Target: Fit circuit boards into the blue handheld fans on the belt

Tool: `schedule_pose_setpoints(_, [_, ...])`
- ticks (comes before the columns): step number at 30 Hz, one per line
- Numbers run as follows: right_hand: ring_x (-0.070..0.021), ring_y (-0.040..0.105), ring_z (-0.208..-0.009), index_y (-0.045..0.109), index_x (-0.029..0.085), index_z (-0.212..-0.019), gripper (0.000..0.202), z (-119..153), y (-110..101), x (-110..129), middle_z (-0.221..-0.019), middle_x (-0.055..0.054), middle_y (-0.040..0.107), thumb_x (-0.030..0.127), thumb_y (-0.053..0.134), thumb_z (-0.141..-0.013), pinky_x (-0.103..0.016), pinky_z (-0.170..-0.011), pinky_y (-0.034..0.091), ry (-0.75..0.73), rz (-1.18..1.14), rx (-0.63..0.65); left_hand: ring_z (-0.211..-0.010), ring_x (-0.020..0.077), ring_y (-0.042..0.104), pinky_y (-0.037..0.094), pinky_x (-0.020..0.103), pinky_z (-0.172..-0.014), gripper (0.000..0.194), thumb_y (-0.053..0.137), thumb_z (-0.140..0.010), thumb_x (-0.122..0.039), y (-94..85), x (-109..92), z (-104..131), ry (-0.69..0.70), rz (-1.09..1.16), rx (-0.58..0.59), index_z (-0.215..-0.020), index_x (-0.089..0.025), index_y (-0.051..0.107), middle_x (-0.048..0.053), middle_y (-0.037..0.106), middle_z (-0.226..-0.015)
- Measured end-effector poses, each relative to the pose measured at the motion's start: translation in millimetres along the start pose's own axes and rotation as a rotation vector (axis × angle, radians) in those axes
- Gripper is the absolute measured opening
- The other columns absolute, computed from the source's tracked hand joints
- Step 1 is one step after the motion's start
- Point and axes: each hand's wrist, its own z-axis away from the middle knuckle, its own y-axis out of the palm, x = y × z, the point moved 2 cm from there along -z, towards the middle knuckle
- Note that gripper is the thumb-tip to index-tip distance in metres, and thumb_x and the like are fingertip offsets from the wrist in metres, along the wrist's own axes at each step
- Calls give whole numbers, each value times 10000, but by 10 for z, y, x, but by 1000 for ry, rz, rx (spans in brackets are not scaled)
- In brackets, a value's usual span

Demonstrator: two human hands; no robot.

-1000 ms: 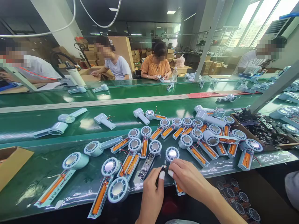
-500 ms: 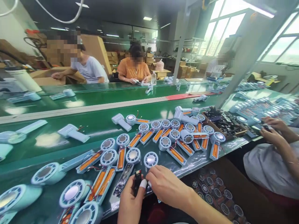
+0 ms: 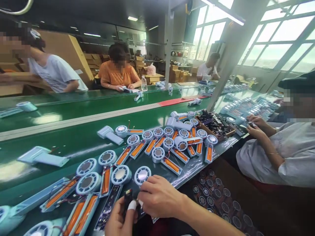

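At the near edge of the bench, my left hand (image 3: 119, 218) is closed around a small black circuit board (image 3: 128, 197), held upright with its top end showing. A white cover wraps the left thumb. My right hand (image 3: 161, 198) is pinched close beside the board, its fingertips curled around something too small to make out. Just beyond the right hand sits a light-blue fan head (image 3: 142, 176) with a silver centre. Left of my hands, a populated circuit board strip (image 3: 108, 208) lies flat. Near it are open fan handles (image 3: 82, 213) with orange cells inside.
Several light-blue fan units (image 3: 168, 143) crowd the green bench (image 3: 81, 139). A carton of black parts (image 3: 214, 123) stands at right, near a co-worker's hands (image 3: 257, 126). Below the edge is a box of round fan parts (image 3: 219, 190). Other people sit across the bench.
The view has turned to the right, so the bench shifts left and more of the right-hand co-worker shows. Both my hands keep their pinch near the black board. The far-left person leans further left.
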Motion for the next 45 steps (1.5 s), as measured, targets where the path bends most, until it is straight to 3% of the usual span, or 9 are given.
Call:
schedule_pose_setpoints(3, [-167, 523, -769, 633, 193, -816, 57, 2, -66, 4, -880, -21, 648, 188, 612, -869, -310, -658, 374, 55, -71, 21, -513, 210, 612, 522, 307, -509, 593, 673, -684, -687, 36, -29, 117, 112, -70, 55, -975, -170, 700, 1, 667, -568])
schedule_pose_setpoints(6, [-169, 517, -767, 627, 190, -804, 88, 6, -110, 15, -853, -23, 624, 116, 591, -836, -306, -653, 361, 98, -130, 14, -596, 238, 657, 553, 327, -566, 514, 584, -802, -625, 70, -89, 249, 216, -123, 17, -989, -172, 738, 25, 671, -589])
schedule_pose_setpoints(13, [-161, 543, -806, 628, 195, -783, 130, -8, -153, 50, -862, -17, 587, 101, 570, -850, -282, -652, 358, 186, -156, 75, -915, 277, 734, 596, 395, -821, 347, 507, -903, -366, 57, -157, 355, 400, -255, -30, -1059, -191, 763, 125, 781, -1012])
schedule_pose_setpoints(20, [-184, 553, -784, 627, 179, -769, 144, -57, -241, 116, -887, -53, 606, 102, 556, -868, -313, -624, 337, 219, -89, 163, -913, 242, 748, 598, 349, -796, 340, 434, -949, -209, 43, -106, 372, 637, -461, -67, -1113, -161, 728, 118, 759, -1000])
schedule_pose_setpoints(26, [-194, 570, -803, 654, 168, -809, 146, -112, -293, 147, -918, -72, 629, 89, 551, -876, -315, -629, 338, 196, -66, 244, -922, 233, 742, 591, 333, -790, 339, 414, -968, -186, 36, -119, 385, 648, -500, -44, -1132, -144, 707, 123, 747, -1010])
schedule_pose_setpoints(38, [-174, 597, -799, 642, 186, -797, 143, -106, -356, 70, -927, -50, 602, 88, 555, -853, -299, -612, 338, 176, -103, 312, -877, 251, 738, 605, 376, -790, 322, 462, -953, -279, 48, -194, 426, 432, -291, 21, -1076, -184, 744, 120, 773, -1009])
schedule_pose_setpoints(45, [-169, 582, -780, 620, 180, -765, 151, -104, -314, 74, -911, -50, 590, 100, 537, -863, -292, -615, 336, 182, -129, 279, -932, 237, 740, 599, 335, -798, 364, 407, -965, -171, 6, -111, 435, 621, -496, 11, -1168, -156, 708, 128, 747, -1027])
